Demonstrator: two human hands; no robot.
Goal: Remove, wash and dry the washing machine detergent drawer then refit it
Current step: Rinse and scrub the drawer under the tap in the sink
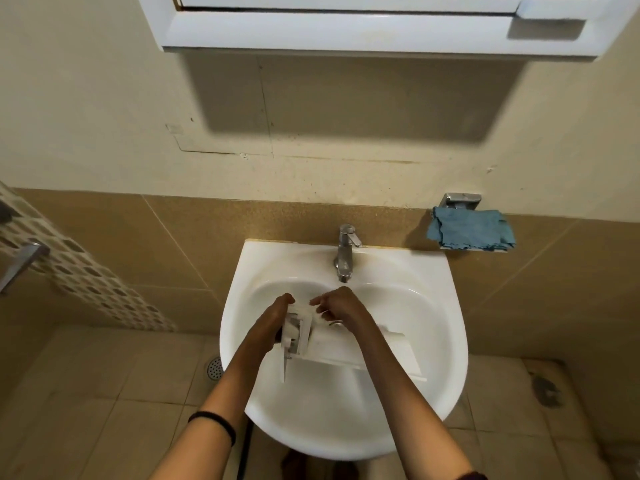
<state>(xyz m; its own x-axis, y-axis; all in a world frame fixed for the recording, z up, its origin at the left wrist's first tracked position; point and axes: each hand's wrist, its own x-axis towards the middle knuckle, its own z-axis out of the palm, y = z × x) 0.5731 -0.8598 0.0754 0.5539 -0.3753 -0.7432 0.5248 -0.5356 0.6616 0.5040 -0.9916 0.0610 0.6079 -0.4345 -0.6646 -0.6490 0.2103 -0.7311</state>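
Note:
The white detergent drawer (346,351) lies across the bowl of the white sink (263,393), its long front panel pointing to the lower right. My left hand (273,313) grips the drawer's left end, fingers curled over its top edge. My right hand (337,304) sits on the drawer's upper part just under the tap, fingers curled and pinching at it. No running water shows.
A chrome mixer tap (346,251) stands at the back of the sink. A blue cloth (471,230) lies on a small wall shelf to the right. A white cabinet (346,29) hangs overhead. A floor drain (214,368) is left of the sink, on tiled floor.

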